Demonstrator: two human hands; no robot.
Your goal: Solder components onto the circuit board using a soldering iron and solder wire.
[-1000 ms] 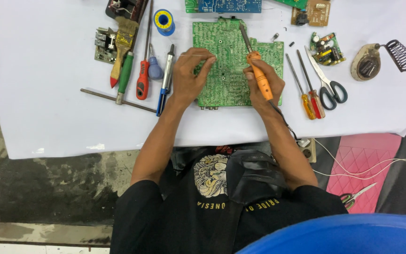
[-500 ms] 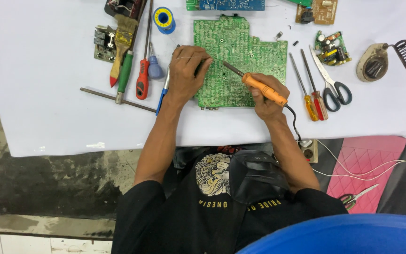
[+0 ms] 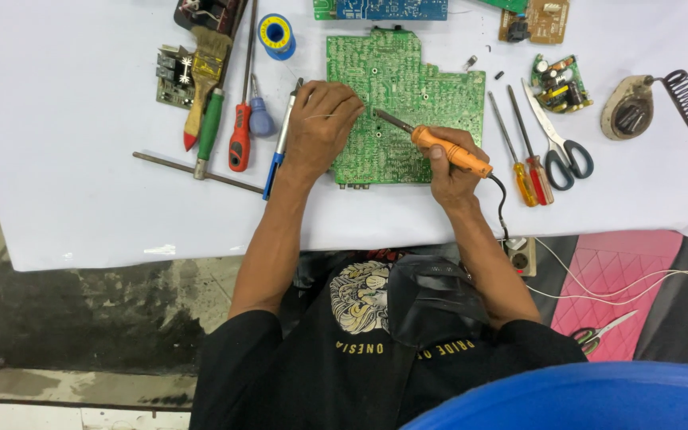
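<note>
A large green circuit board (image 3: 424, 87) lies solder side up on the white sheet. My right hand (image 3: 451, 171) grips an orange-handled soldering iron (image 3: 447, 150), its metal tip resting on the board near the middle-left. My left hand (image 3: 320, 127) presses on the board's left edge, pinching a thin solder wire (image 3: 336, 116) that points at the iron's tip.
Left of the board lie a blue pen-like tool (image 3: 280, 143), screwdrivers (image 3: 240, 135), a brush (image 3: 205, 76) and a solder spool (image 3: 276, 33). On the right are two screwdrivers (image 3: 523, 151), scissors (image 3: 559, 139), a small board (image 3: 555, 84) and an iron stand (image 3: 639, 107). A power strip (image 3: 519, 255) sits below.
The soldering iron has swung from pointing up the board to lying diagonally, tip now left toward my left hand. My left hand shifted slightly left on the board's edge.
</note>
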